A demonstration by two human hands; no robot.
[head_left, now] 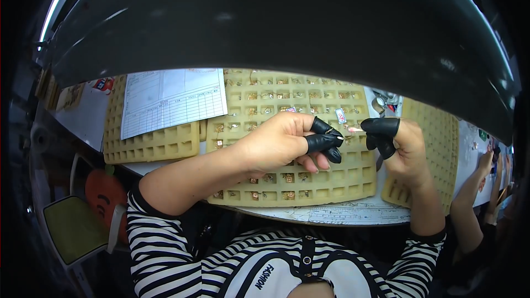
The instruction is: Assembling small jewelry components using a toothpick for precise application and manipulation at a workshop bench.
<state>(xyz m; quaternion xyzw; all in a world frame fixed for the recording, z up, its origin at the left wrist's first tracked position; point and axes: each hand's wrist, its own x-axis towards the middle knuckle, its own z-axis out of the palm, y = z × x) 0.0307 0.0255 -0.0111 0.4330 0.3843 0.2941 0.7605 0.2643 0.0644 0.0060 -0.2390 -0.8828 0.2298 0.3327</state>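
Black finger covers sit on the fingertips of both my hands. My left hand (284,139) is closed in a pinch above the middle of a pale yellow tray (353,179) with square compartments. A tiny gold-coloured jewelry piece (330,131) shows between its covered fingertips. To the right, my right hand (400,143) is also pinched, its fingertips pointing toward the left hand. Something small and pale pink (354,129) sticks out at those fingertips, too small to name. A little white tag with red and blue marks (340,115) is just above the gap between the hands.
Small gold-coloured pieces lie in many tray compartments. A printed form (174,102) covers part of a second tray (149,152) at left; another tray (433,143) stands at right. A dark hood (276,22) hangs over the far side. Other people's hands (486,163) appear at far right.
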